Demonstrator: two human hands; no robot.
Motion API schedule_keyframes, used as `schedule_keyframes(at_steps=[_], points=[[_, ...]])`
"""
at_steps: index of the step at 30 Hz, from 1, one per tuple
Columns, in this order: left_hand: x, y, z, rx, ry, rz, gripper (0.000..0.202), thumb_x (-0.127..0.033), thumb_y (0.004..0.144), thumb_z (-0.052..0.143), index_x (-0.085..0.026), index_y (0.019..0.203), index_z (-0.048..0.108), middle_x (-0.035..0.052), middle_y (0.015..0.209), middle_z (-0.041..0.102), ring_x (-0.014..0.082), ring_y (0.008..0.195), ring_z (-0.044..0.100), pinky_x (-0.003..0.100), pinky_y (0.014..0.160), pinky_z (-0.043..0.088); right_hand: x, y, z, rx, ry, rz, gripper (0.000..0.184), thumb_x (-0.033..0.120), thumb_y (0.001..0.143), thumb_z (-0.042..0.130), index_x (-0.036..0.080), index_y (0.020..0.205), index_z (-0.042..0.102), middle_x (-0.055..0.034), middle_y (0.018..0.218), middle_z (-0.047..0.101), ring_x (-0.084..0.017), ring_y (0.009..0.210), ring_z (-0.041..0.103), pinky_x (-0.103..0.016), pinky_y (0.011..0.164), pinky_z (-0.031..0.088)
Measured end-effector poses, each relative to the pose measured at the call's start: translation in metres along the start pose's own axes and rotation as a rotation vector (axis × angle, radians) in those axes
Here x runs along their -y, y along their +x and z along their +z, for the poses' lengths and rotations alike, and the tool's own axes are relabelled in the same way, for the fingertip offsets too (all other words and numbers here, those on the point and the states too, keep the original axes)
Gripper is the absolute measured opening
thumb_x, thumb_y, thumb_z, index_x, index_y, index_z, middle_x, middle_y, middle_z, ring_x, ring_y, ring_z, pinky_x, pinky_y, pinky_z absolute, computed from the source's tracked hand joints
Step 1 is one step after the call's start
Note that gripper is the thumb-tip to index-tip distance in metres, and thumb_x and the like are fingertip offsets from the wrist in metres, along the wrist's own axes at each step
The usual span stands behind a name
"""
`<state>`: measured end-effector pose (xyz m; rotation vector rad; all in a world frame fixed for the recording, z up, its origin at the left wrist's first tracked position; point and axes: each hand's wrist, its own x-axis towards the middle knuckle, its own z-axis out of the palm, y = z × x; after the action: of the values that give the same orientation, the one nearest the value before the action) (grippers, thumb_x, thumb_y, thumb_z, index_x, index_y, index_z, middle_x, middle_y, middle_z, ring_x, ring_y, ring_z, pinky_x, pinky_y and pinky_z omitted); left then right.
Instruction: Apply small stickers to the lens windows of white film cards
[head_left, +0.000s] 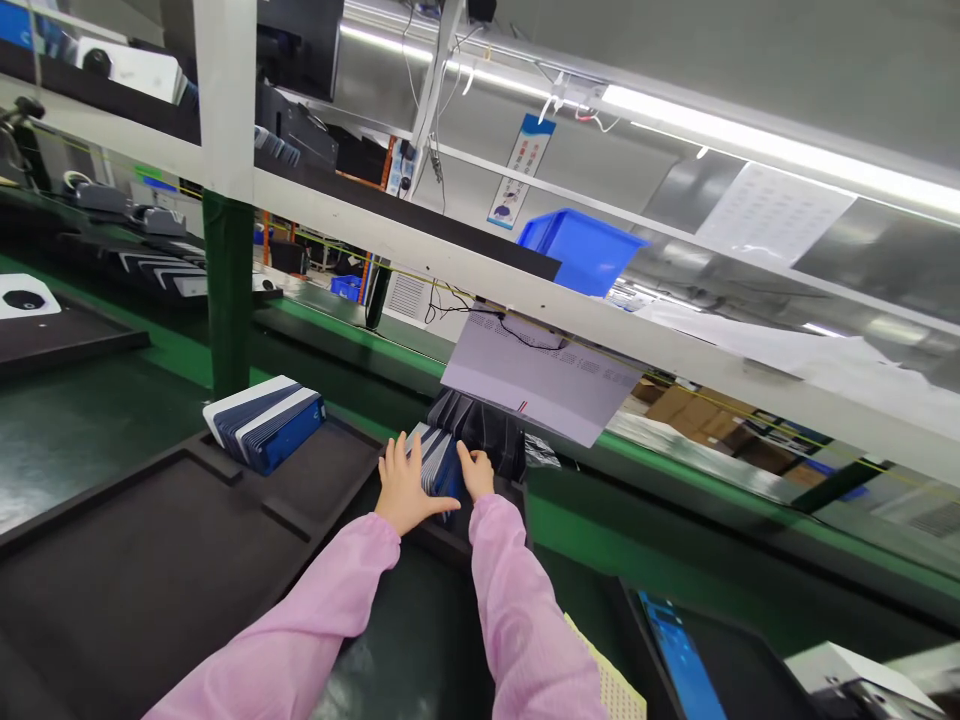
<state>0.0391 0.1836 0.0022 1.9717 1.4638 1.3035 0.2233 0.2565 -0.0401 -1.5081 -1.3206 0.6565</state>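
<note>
My left hand (405,487) lies over the left side of a row of thin white-and-blue panels (433,452), its fingers spread and thumb stretched to the right. At the right side of the same row is my right hand (478,474), with thumb and bent fingers apart, near or touching the panels' blue edges. The panels lean together in a black tray (450,542), partly hidden by my hands. Directly behind them stand black divider-like pieces (487,432). Pink sleeves cover both forearms.
To the left, another fanned stack of white-and-blue panels (264,422) rests in a large black tray (150,560). A green post (229,290) rises behind it. A printed sheet (544,370) hangs from the white shelf beam. A blue strip-like piece (681,655) lies at lower right.
</note>
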Motion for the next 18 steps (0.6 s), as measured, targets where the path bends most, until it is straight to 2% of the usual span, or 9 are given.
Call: schedule_keyframes(at_steps=[4, 6, 11, 15, 18], points=[[0.009, -0.007, 0.007, 0.005, 0.056, 0.006, 0.123, -0.061, 0.044, 0.072, -0.020, 0.141, 0.009, 0.0192, 0.148, 0.005, 0.0414, 0.135, 0.002, 0.058, 0.103, 0.016, 0.001, 0.026, 0.004, 0.021, 0.071, 0.073, 0.029, 0.033, 0.088, 0.052, 0.016, 0.111, 0.055, -0.0064, 0.112, 0.057, -0.020, 0.095, 0.058, -0.039, 0.080, 0.049], [0.014, -0.010, 0.009, 0.032, 0.097, 0.024, 0.126, -0.061, 0.041, 0.073, -0.022, 0.142, 0.008, 0.0176, 0.149, 0.004, 0.0411, 0.135, 0.003, 0.057, 0.103, 0.019, 0.001, 0.033, 0.011, 0.052, 0.118, 0.086, 0.029, 0.033, 0.087, 0.053, 0.015, 0.110, 0.055, -0.0060, 0.110, 0.058, -0.020, 0.093, 0.059, -0.039, 0.079, 0.050], [0.016, -0.013, 0.011, 0.141, 0.176, 0.066, 0.127, -0.060, 0.035, 0.076, -0.020, 0.141, 0.019, 0.0176, 0.148, 0.013, 0.0419, 0.133, 0.012, 0.055, 0.104, 0.021, -0.004, 0.034, 0.027, 0.063, 0.233, 0.128, 0.030, 0.034, 0.087, 0.053, 0.015, 0.109, 0.056, -0.0055, 0.110, 0.058, -0.021, 0.094, 0.059, -0.039, 0.079, 0.050], [0.016, -0.012, 0.012, 0.188, 0.160, 0.094, 0.124, -0.058, 0.036, 0.077, -0.021, 0.140, 0.021, 0.0165, 0.145, 0.021, 0.0410, 0.132, 0.014, 0.055, 0.103, 0.023, -0.006, 0.033, 0.033, 0.093, 0.293, 0.162, 0.029, 0.034, 0.087, 0.052, 0.015, 0.109, 0.055, -0.0057, 0.110, 0.058, -0.020, 0.093, 0.059, -0.038, 0.078, 0.050], [0.017, -0.011, 0.011, 0.196, 0.155, 0.095, 0.124, -0.060, 0.037, 0.076, -0.023, 0.141, 0.019, 0.0156, 0.145, 0.022, 0.0399, 0.133, 0.014, 0.056, 0.103, 0.024, -0.003, 0.040, 0.032, 0.112, 0.317, 0.146, 0.029, 0.033, 0.088, 0.052, 0.015, 0.111, 0.054, -0.0066, 0.110, 0.058, -0.019, 0.093, 0.059, -0.039, 0.079, 0.050]])
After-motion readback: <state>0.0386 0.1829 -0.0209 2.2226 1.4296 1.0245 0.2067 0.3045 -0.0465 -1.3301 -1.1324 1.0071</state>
